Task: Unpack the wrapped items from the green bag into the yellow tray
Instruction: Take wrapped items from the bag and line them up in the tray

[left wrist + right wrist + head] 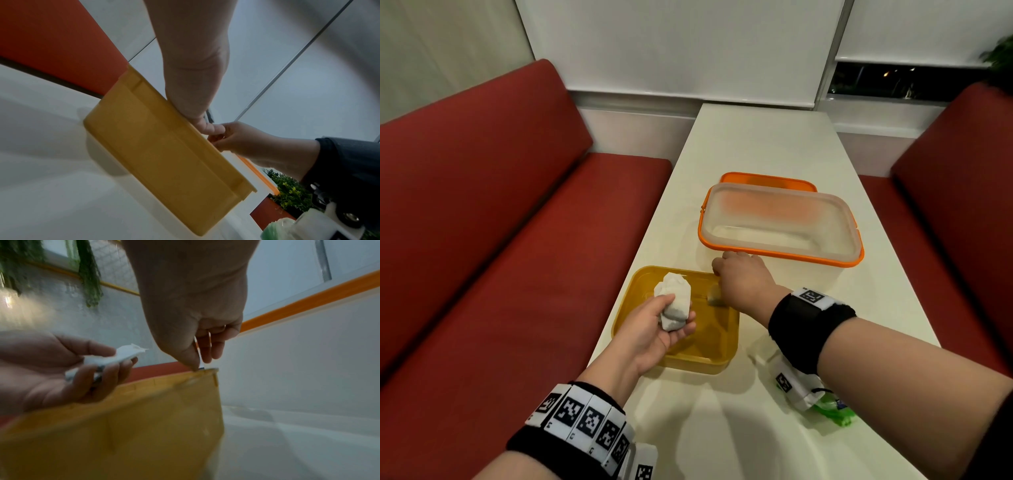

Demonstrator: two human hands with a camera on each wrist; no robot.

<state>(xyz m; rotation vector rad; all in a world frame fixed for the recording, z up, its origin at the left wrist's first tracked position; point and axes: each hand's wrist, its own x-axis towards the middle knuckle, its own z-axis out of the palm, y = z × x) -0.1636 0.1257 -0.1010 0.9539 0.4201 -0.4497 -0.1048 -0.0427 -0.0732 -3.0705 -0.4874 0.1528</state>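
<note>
The yellow tray sits on the white table in front of me. My left hand is palm up over it, fingers loosely curled round a crumpled white wrapped item. My right hand reaches down at the tray's far right corner. Its thumb and forefinger pinch a small pale item, mostly hidden by the hand. In the right wrist view that pinch is at the tray rim, beside the wrapped item. The green bag lies under my right forearm.
A clear tub with an orange rim stands just beyond the tray, with its orange lid behind it. Red benches flank the narrow table on both sides. A white wall and window blinds close off the far end.
</note>
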